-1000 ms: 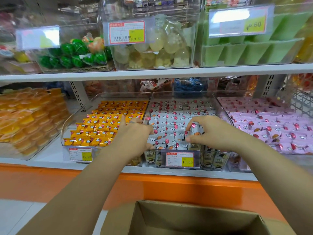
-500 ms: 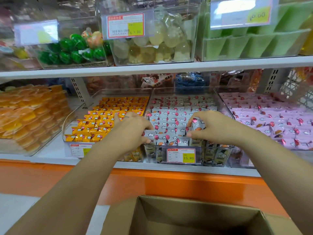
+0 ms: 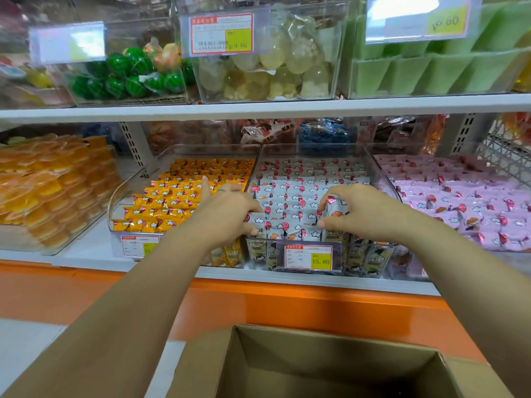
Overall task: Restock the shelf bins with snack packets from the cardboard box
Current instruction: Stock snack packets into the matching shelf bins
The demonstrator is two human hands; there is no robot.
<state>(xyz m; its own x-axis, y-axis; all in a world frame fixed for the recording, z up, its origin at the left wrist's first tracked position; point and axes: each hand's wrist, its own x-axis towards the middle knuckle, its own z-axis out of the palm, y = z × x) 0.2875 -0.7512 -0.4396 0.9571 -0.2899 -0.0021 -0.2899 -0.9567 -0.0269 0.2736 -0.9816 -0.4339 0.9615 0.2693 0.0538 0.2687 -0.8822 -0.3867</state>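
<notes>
Three bins side by side on the lower shelf, cardboard box in front

The cardboard box (image 3: 330, 354) sits nearest, below and before the lower shelf (image 3: 86, 261). On that shelf the left bin (image 3: 120, 193), middle bin (image 3: 313, 146) and right bin (image 3: 386, 179) stand wall to wall, each holding rows of packets (image 3: 290, 191). A price tag (image 3: 309, 257) hangs on the middle bin's front wall. The left hand (image 3: 230, 209) reaches over the wall between the left and middle bins and grips packets at the middle bin's front left. The right hand (image 3: 362, 211) pinches packets at its front right. More bags lie behind the bins. The upper shelf (image 3: 258, 109) above carries further bins.
</notes>
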